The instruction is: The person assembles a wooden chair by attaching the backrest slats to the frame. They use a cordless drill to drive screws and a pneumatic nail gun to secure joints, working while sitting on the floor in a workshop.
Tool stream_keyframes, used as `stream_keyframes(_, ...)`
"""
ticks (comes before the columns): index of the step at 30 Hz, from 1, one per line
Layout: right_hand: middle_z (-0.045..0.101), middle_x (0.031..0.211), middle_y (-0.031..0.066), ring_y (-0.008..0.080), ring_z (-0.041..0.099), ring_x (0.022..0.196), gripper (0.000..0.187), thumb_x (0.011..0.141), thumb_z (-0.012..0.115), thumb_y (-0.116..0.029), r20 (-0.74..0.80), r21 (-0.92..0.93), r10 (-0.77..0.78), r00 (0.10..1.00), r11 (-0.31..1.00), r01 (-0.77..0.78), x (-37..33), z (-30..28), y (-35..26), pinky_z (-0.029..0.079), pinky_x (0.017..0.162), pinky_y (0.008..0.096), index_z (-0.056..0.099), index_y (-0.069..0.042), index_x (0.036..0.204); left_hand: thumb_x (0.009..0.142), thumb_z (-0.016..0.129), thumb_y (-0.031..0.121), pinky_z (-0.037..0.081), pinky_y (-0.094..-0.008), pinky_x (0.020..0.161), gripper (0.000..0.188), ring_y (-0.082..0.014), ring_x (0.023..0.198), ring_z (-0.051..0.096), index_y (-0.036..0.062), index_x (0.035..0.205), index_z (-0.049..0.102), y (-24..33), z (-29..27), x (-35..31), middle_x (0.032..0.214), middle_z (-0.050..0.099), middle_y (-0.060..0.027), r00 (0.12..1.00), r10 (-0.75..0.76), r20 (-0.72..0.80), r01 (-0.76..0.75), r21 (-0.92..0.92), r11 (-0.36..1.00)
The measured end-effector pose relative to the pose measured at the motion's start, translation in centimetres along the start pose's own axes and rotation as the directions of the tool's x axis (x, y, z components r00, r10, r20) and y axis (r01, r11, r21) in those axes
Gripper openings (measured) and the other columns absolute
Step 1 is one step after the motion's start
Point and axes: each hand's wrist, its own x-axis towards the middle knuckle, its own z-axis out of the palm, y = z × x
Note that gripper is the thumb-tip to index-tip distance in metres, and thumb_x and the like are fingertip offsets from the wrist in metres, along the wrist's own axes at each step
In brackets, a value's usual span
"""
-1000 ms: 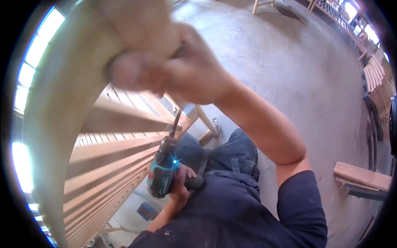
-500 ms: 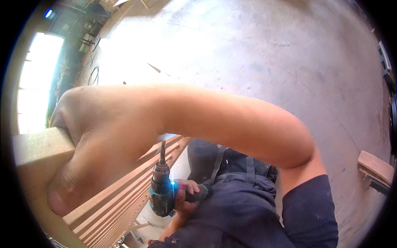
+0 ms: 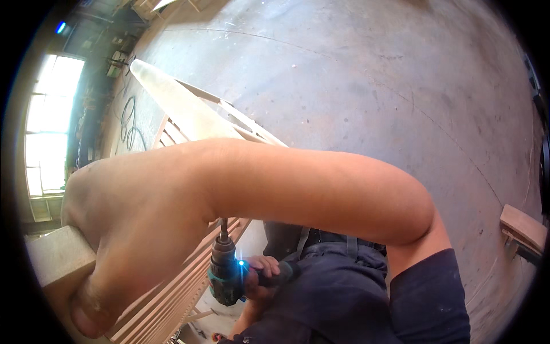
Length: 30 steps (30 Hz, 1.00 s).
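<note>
Left hand (image 3: 260, 279) wrapped around a drill (image 3: 224, 278), below the right forearm (image 3: 309, 189), right hand (image 3: 123, 223) clasping a wooden beam (image 3: 63, 256), slats (image 3: 172, 301) left of the drill

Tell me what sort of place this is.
Most likely a woodworking shop: the left hand holds a power drill, a slatted wooden frame is close beside it, and the bare floor looks like stained, cracked concrete.

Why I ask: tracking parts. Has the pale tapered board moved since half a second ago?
Yes, upward in view, against the window: the board now rises beyond the right forearm where floor showed before.
</note>
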Motion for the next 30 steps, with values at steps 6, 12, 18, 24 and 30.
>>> stream_keyframes(6,0.071,0.089,0.0205,0.0294,0.073,0.074,0.06,0.079,0.081,-0.046,0.011,-0.018,0.019,1.0,1.0,-0.019,0.1,0.2,0.1,0.057,0.064,0.0303,0.072,0.009,0.101,0.097,0.057,0.03,0.048,-0.0396,0.076,0.023,-0.0226,0.066,0.058,0.0073,0.098,0.054,0.1,-0.1,-0.1,0.071,0.054,-0.0062,0.999,-0.024,-0.026,0.025,0.023,0.999)
stream_keyframes(12,0.072,0.091,0.0205,0.0299,0.073,0.076,0.059,0.079,0.081,-0.045,0.002,-0.021,0.031,1.0,0.999,-0.031,0.2,0.4,0.0,0.058,0.065,0.0308,0.072,0.008,0.103,0.096,0.06,0.032,0.048,-0.0392,0.074,0.026,-0.0222,0.064,0.058,0.0068,0.096,0.053,0.0,0.4,0.1,0.069,0.054,-0.0061,0.999,-0.019,-0.039,0.02,0.017,1.0)
stream_keyframes(18,0.072,0.093,0.0205,0.0305,0.073,0.077,0.058,0.08,0.08,-0.044,0.001,-0.035,0.047,0.999,0.998,-0.047,0.2,0.4,0.0,0.058,0.066,0.0313,0.072,0.007,0.105,0.099,0.056,0.026,0.048,-0.0374,0.072,0.019,-0.0217,0.067,0.057,0.0068,0.098,0.056,-0.3,0.3,0.3,0.074,0.055,-0.0065,1.0,0.022,0.004,-0.022,-0.003,1.0)
stream_keyframes(24,0.072,0.094,0.0205,0.031,0.073,0.079,0.057,0.08,0.08,-0.043,-0.006,-0.045,0.065,0.998,0.997,-0.065,0.2,0.6,-0.2,0.058,0.068,0.0317,0.072,0.006,0.107,0.098,0.058,0.028,0.048,-0.0378,0.072,0.021,-0.0217,0.067,0.057,0.0063,0.098,0.057,-0.3,0.5,0.1,0.074,0.055,-0.0066,1.0,0.018,-0.01,-0.018,-0.03,0.999)
stream_keyframes(30,0.072,0.093,0.0193,0.0297,0.073,0.078,0.054,0.08,0.08,-0.042,-0.04,-0.044,0.087,0.995,0.995,-0.089,0.1,0.4,-1.0,0.058,0.068,0.0319,0.073,0.006,0.105,0.099,0.057,0.03,0.047,-0.0385,0.074,0.023,-0.0224,0.07,0.058,0.0072,0.099,0.058,0.1,0.5,0.3,0.075,0.055,-0.006,1.0,-0.004,0.0,0.004,-0.009,1.0)
